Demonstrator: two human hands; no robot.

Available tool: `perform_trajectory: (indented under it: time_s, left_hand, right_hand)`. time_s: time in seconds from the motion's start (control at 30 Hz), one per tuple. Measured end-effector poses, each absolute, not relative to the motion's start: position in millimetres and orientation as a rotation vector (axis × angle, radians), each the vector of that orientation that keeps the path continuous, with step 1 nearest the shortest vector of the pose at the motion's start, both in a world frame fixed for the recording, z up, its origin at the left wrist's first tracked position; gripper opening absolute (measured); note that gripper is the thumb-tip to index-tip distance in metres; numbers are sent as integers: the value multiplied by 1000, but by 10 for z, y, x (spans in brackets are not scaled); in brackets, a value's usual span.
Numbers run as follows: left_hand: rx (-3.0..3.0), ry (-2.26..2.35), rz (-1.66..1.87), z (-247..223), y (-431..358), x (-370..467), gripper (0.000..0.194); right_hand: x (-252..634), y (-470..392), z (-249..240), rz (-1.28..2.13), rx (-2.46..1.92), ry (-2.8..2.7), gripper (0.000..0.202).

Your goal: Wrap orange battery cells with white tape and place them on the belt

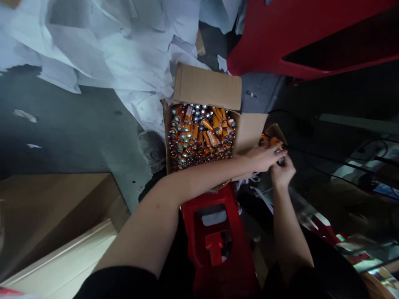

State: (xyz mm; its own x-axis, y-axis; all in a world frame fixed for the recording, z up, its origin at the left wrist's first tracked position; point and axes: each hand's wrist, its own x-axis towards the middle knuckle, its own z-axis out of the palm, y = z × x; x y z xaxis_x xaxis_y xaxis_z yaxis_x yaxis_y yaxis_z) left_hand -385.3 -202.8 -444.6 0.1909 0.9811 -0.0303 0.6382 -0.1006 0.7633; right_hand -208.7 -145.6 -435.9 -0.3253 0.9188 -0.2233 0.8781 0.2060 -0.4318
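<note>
An open cardboard box [207, 85] is packed with orange cylindrical batteries [213, 139], some upright showing metal ends and others lying on top. My left arm reaches across the front of this box. Beyond its right flap, my left hand [260, 158] is closed with its fingertips on orange batteries. Right beside it, my right hand [283, 171] has its fingers curled around a battery [281, 160], mostly hidden by the fingers. Both hands nearly touch. Behind them stands a smaller cardboard box [277, 132], with orange showing at its edge.
Under the box is a red plastic stool [232, 232]. White sheeting [124, 50] covers the upper left, and a red plastic object [264, 37] fills the upper right. A large carton [56, 199] stands at lower left. Dark cables [327, 160] run at right.
</note>
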Motion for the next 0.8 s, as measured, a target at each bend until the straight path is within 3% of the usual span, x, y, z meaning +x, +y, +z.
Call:
perform_trajectory:
  time_s: [0.07,0.13,0.23,0.3,0.4,0.5,0.67,0.8]
  left_hand:
    - [1843,1457,701,-4625,-2190,-3859,51]
    - [1917,1413,837,-4706,-2537,-4070,39]
    - [1798,1689,882,-4744,-3047,-4620,31]
    - [1637,1890,760,-4806,-3177,-4972,44]
    - [1566,1842,618,-4987,-3045,-5298,82]
    - [1590,1695,532,-5146,-2825,-5467,91]
    - [1719,1597,494,-5176,-2835,-5636,60]
    - [1577,1801,420,-5100,-2875,-5547,41]
  right_hand:
    - [-2075,-1354,-4594,815,-1791,-2448,53]
    - [-2178,-1339,-4661,827,-1775,-2492,54]
    - [-2505,-1455,-4489,656,-1564,-2537,41]
    - [-2801,-1574,-4327,635,-1310,-2590,31]
    - [-3247,-1720,-4225,774,-939,-2714,28]
    - [-3551,-1765,-4309,824,-695,-2921,36]
    - [-3705,-1697,-4504,553,-463,-3369,77]
    - [-3738,-1688,-4619,334,-470,-3514,91]
